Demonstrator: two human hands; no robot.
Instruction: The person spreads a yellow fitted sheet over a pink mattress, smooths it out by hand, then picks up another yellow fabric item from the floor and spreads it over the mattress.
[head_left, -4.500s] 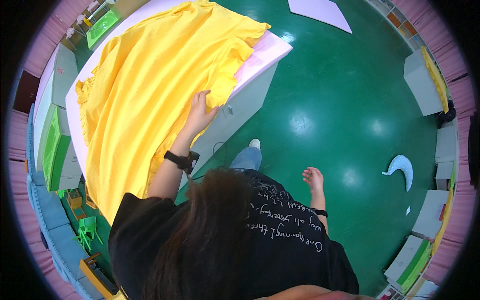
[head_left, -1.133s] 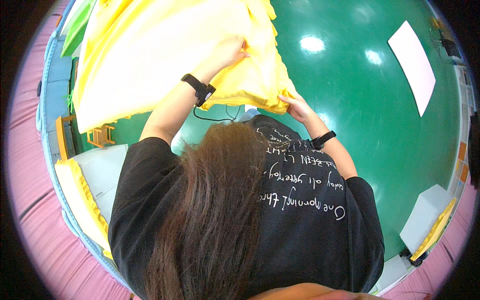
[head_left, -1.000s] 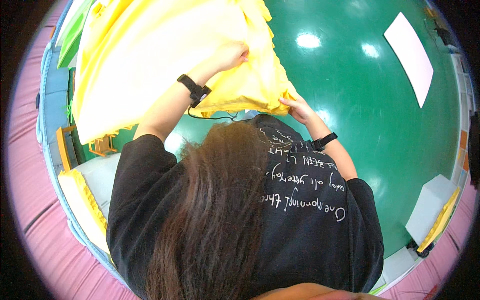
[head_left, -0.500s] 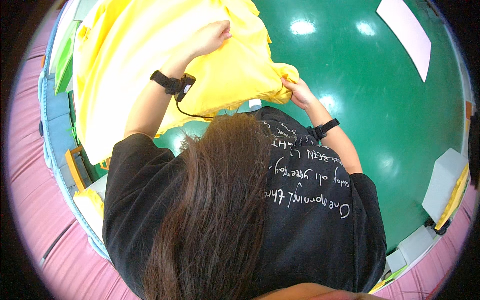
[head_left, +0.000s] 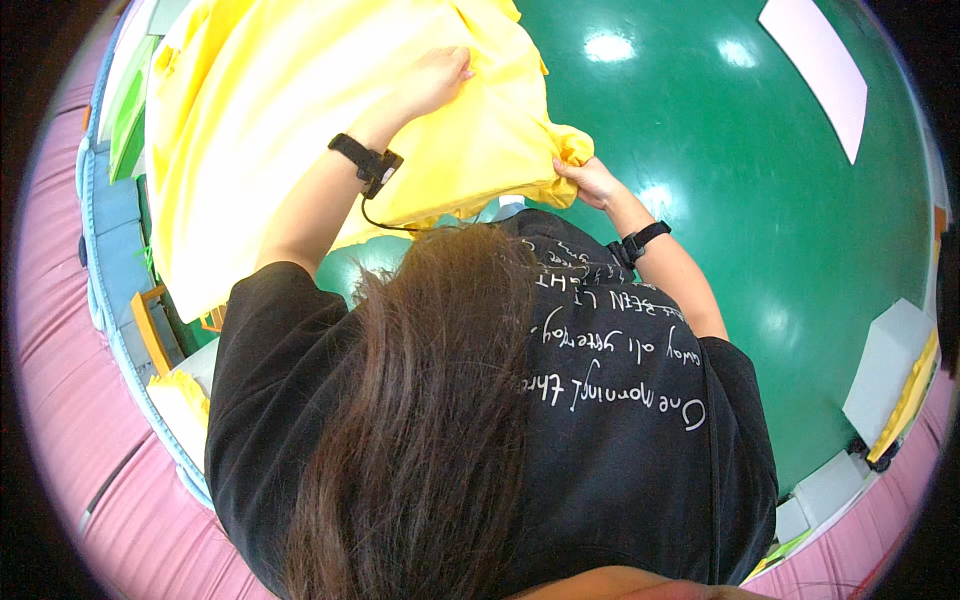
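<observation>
A large, bright yellow cloth spreads over the upper left in front of me, its near edge bunched and folded. My right hand grips its gathered near right corner, thumb on top and fingers tucked under the fabric. Farther in, my left hand rests on the cloth with its fingers curled closed; whether fabric is pinched in them is hidden. A black strap with a small box sits on my left wrist, and a thin cable runs from it. Another black strap circles my right wrist.
Beneath lies a glossy green surface. A white panel lies at the far right, and a grey panel with a yellow edge stands nearer. Along the left are a wooden frame, blue padding and pink padding.
My left hand has slid slightly right across the cloth, still curled. My right hand has shifted a little left with the bunched corner in it.
</observation>
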